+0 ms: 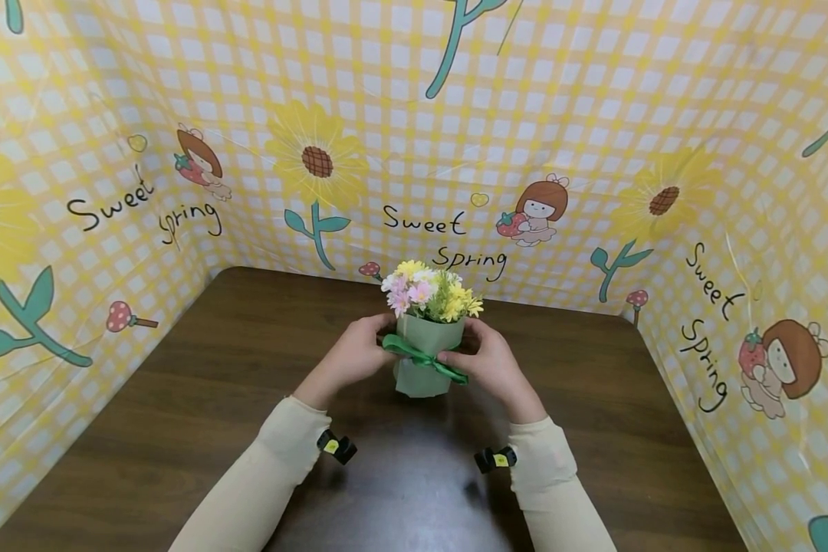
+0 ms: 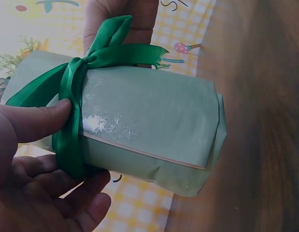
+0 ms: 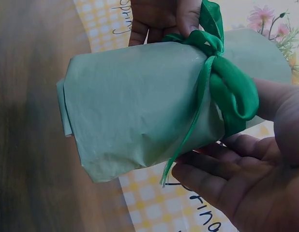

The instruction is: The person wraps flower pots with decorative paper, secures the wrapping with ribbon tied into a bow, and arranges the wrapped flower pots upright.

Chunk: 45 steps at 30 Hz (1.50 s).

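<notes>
Your head camera looks forward and down over the tabletop (image 1: pixel 179 399) from some way back. Each wrist camera sits very close, facing sideways along the green-wrapped bouquet (image 2: pixel 149 130) from opposite sides. All three views share that bouquet and its ribbon (image 3: pixel 227 87).

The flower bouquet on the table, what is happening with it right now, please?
A person holds a small bouquet upright with both hands over a dark wooden table. It is wrapped in pale green paper and tied with a green ribbon. The left hand grips the wrap at the ribbon, thumb on the band. The right hand holds the other side, fingers at the bow. Pink, white and yellow flowers stick out of the top. A yellow checked backdrop surrounds the table.
</notes>
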Tool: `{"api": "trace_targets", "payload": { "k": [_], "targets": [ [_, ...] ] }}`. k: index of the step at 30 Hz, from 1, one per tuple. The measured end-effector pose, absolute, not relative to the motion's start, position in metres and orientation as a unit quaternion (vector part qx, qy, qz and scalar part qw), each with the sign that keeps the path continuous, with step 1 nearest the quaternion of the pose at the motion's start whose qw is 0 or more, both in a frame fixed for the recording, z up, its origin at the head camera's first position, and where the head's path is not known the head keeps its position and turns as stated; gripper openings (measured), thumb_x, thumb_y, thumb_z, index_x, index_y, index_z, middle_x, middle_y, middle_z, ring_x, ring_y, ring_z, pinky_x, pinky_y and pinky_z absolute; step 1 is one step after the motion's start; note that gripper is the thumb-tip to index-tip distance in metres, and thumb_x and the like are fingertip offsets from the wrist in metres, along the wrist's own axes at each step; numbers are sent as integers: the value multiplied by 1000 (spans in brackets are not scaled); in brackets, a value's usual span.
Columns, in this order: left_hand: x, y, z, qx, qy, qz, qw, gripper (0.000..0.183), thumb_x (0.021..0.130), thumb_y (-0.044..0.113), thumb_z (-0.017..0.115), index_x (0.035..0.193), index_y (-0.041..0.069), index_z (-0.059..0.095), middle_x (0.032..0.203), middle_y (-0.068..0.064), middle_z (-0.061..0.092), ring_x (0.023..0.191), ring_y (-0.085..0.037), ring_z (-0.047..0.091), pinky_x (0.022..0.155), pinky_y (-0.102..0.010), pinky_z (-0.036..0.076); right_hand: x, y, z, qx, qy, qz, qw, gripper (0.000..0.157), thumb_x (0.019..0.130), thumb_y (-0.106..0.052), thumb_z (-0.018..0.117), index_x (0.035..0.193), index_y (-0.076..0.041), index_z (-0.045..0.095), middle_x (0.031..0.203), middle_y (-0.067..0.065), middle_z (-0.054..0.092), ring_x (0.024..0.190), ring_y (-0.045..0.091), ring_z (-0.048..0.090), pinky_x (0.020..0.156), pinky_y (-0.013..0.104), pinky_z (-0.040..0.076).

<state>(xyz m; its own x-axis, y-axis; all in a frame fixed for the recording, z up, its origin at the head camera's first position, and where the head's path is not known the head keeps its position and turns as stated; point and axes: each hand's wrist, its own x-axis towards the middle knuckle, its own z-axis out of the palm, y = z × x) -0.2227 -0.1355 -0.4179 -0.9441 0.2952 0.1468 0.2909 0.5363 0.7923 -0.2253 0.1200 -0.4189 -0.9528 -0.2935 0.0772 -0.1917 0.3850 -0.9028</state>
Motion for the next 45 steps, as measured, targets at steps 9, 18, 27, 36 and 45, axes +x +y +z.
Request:
{"api": "trace_targets", "payload": {
  "k": [9,18,27,36,45],
  "targets": [
    [-225,-133,-424,162,881,444,5,37,88,18,79,122,7,67,112,-6,73,99,-20,70,80,-36,57,-227,119,-427,-145,840,-521,41,57,85,-22,86,134,-9,61,129,11,67,120,29,65,98,48,54],
    [-227,-131,-427,154,886,437,8,35,89,15,76,122,7,67,116,-8,72,106,-24,69,82,-40,56,-228,118,-427,-129,847,-515,43,56,84,-19,87,132,-8,61,127,10,69,119,27,65,96,46,54],
    [-230,-129,-434,145,886,441,5,40,87,13,79,124,5,66,119,-10,72,109,-27,69,88,-43,57,-230,117,-430,-136,846,-515,29,68,82,-14,87,142,-8,55,134,14,65,126,32,62,103,50,51],
    [-231,-128,-438,144,882,449,1,36,86,10,79,120,5,67,117,-10,72,109,-27,69,89,-43,57,-233,116,-435,-135,845,-516,27,69,81,-11,87,141,-6,54,136,16,64,128,34,60,107,53,47],
    [-232,-130,-438,152,888,434,14,42,87,11,77,127,4,65,125,-11,70,111,-28,68,87,-42,58,-232,117,-436,-141,854,-499,32,69,81,-15,88,141,-11,55,136,12,64,126,30,62,103,49,51]
  ]
}}
